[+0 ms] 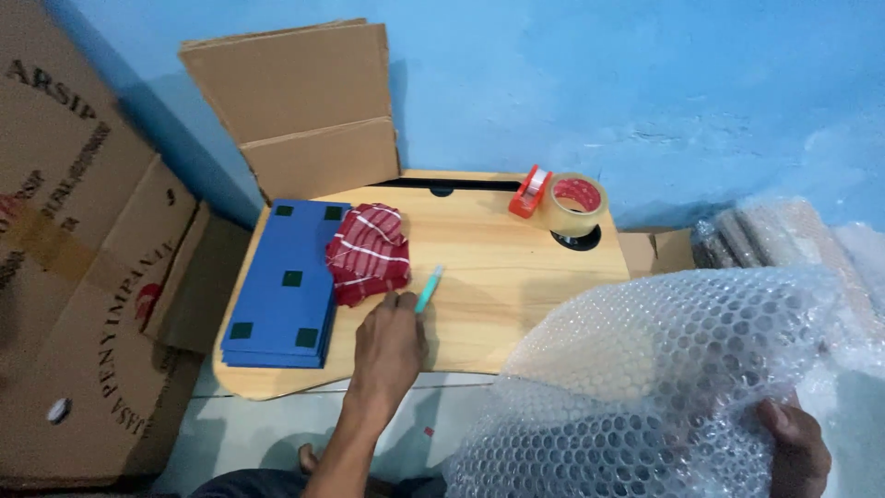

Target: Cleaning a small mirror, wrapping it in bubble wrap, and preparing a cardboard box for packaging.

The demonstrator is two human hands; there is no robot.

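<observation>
My left hand [391, 343] rests on the small wooden table [516, 277] and grips a thin teal cutter [429, 289] near its lower end. Just beyond the fingers lies a folded red cloth with white stripes [369, 253]. My right hand [793, 447] at the lower right holds the edge of a large sheet of clear bubble wrap [645, 387] that covers the table's near right corner.
A stack of flat blue sheets with dark squares [284, 286] lies on the table's left side. A roll of clear tape in a red dispenser [562, 201] stands at the back right. Cardboard boxes [83, 267] stand to the left, folded cardboard [304, 111] leans on the blue wall.
</observation>
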